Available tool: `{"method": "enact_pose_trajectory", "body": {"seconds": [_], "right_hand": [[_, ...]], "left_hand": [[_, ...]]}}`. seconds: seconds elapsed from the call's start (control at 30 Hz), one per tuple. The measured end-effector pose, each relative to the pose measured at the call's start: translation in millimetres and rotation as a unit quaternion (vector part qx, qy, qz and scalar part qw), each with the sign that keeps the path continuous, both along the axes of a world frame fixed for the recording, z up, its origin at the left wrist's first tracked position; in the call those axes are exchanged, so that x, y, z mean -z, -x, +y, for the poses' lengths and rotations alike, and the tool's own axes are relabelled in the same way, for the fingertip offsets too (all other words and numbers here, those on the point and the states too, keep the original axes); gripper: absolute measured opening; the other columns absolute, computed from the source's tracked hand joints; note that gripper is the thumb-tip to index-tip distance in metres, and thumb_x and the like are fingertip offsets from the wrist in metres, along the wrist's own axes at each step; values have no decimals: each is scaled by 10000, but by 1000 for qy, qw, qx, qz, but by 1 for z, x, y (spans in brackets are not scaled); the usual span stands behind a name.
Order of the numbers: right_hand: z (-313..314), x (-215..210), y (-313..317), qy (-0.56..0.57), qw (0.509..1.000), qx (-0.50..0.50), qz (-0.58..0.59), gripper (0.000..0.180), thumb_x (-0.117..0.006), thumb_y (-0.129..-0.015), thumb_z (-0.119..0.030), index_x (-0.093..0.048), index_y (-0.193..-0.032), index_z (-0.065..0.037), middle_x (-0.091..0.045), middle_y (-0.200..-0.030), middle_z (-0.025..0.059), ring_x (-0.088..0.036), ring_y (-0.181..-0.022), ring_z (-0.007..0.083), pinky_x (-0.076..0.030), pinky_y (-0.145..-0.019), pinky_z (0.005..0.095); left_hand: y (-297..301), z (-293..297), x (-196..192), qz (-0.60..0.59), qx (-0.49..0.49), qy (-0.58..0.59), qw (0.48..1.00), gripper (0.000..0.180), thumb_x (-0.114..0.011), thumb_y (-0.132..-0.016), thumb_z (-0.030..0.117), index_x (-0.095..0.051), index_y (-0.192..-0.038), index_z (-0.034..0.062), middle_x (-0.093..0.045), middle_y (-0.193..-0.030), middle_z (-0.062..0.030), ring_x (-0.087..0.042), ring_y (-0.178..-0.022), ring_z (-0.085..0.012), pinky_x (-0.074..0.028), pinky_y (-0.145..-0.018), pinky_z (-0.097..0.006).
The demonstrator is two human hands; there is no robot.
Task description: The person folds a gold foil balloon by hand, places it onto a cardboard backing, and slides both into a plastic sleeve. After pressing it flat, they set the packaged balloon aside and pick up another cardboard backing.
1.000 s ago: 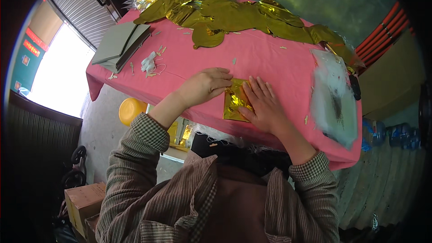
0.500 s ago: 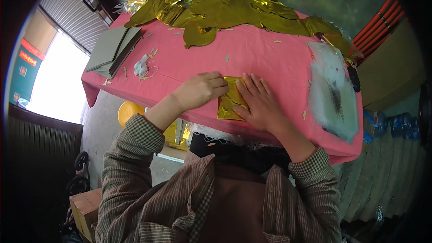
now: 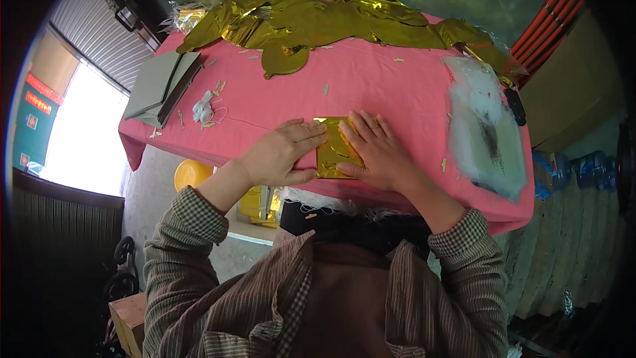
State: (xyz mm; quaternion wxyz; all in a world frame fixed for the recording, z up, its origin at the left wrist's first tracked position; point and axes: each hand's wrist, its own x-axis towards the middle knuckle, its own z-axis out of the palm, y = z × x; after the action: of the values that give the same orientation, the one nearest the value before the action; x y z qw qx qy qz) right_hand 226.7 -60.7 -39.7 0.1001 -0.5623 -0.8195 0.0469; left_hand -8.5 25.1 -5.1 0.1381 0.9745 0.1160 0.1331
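A small folded piece of gold foil (image 3: 334, 149) lies flat on the pink tablecloth (image 3: 397, 93), close to the near edge of the table and roughly at its middle, and it is pressed between the two hands. The left hand (image 3: 281, 154) is laid against the foil's left side, its fingers stretched out together and pointing right so that the fingertips touch the foil's upper left edge, while the thumb is tucked along its lower left edge. The right hand (image 3: 377, 152) rests on the foil's right part, fingers spread narrowly and lying flat, with the fingertips at the top right corner of the foil; nothing is gripped, the foil is only held down. Both forearms are covered by checked cuffs and striped brown sleeves. Farther out on the cloth, small pale scraps (image 3: 326, 89) are scattered. To the left, a crumpled white tuft (image 3: 202, 107) is seen beside a stack of grey sheets (image 3: 159, 86) at the table's left corner. Along the far edge a large heap of crinkled gold foil (image 3: 318, 23) is spread. On the right side a clear plastic bag (image 3: 487, 132) lies flat. Below the table's left end a yellow round container (image 3: 192, 174) is visible on the floor.
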Motion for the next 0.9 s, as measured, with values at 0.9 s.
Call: {"method": "enact_pose_trajectory", "body": {"seconds": [0.9], "right_hand": [[6, 6, -47, 54, 808, 15, 587, 693, -170, -971, -545, -258, -1414, -20, -370, -1407, 168, -289, -1351, 279, -157, -1129, 409]], "left_hand": [[-16, -2, 17, -147, -99, -50, 983, 212, -648, -733, 44, -646, -945, 34, -634, -797, -48, -617, -743, -211, -522, -701, -341]]}}
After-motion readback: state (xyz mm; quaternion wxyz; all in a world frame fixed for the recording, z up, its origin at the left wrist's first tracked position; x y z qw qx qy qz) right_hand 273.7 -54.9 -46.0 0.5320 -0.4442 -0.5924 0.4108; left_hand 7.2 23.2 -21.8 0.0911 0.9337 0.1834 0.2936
